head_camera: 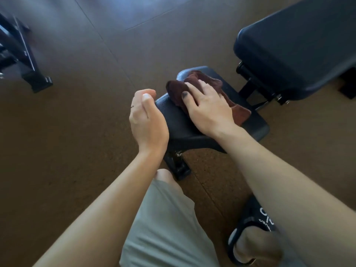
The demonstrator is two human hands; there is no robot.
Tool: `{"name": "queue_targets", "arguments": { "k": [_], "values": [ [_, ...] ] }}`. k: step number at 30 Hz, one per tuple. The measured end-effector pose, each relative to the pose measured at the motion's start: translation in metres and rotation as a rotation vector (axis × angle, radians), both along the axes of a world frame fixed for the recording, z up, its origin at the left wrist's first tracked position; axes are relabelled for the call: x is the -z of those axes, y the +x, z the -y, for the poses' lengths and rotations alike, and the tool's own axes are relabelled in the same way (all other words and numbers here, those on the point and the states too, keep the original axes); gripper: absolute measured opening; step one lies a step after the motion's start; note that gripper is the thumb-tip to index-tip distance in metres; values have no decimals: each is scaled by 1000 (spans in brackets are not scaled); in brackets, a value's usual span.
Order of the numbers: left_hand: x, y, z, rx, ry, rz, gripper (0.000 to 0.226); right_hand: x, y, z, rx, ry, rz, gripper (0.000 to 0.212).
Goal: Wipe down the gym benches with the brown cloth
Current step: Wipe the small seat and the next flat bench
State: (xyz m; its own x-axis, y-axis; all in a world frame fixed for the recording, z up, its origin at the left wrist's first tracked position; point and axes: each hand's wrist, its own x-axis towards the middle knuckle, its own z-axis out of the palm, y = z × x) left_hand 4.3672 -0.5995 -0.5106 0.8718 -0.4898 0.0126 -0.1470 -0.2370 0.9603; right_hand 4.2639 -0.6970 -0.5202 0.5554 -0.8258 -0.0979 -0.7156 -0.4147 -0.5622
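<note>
While right hand (209, 106) presses brown cloth (194, 89), slipper (256, 222) lettering unreadable.

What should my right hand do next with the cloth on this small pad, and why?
Probably slide the right hand, pressing flat on the brown cloth, toward you across the small pad, since the near part lies uncovered. The left hand sits by the pad's edge, holding nothing.

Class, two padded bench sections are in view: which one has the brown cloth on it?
The small seat pad nearest the person: the brown cloth lies on it under the right hand. The larger pad beyond it is bare.
</note>
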Motion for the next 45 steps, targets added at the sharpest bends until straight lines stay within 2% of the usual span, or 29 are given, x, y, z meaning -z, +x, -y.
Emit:
{"name": "queue_targets", "arguments": {
  "k": [3,6,9,12,14,18,21,23,25,27,31,34,37,39,42,45],
  "values": [
    [-3,-8,5,119,92,147,42,3,-22,-44,26,-77,23,51],
    [-3,-12,8,115,199,258,40,10,-54,-78,10,-188,29,55],
    [-1,-10,7,148,202,303,35,19,-66,-35,73,-192,6,52],
    [-2,-14,7,126,220,349,39,22,-70,10,218,-56,-30,55],
    [-3,-15,8,102,229,351,43,21,-64,-2,243,-61,-41,55],
    [-2,-14,8,96,204,305,46,14,-36,-75,115,-203,64,51],
    [-1,-15,5,119,197,291,48,16,-44,-66,-8,-284,81,50],
    [0,-14,4,138,194,316,51,23,-61,-31,43,-268,51,49],
    [-1,-16,4,147,205,354,52,27,-76,0,200,-161,34,51],
    [-2,-18,6,141,232,387,54,25,-72,-11,299,-126,11,52],
    [-2,-19,6,130,249,389,54,20,-46,-90,191,-291,83,49],
    [-2,-18,4,149,254,374,49,23,-59,-70,56,-312,67,48],
    [-2,-19,5,153,256,402,53,32,-80,-2,188,-168,53,51],
    [-2,-19,6,145,266,437,57,32,-83,12,280,-86,-6,56],
    [0,-19,8,146,278,467,59,23,-70,-35,290,-120,7,52],
    [1,-17,7,154,285,456,59,21,-75,-69,204,-180,29,50]
  ]
}}
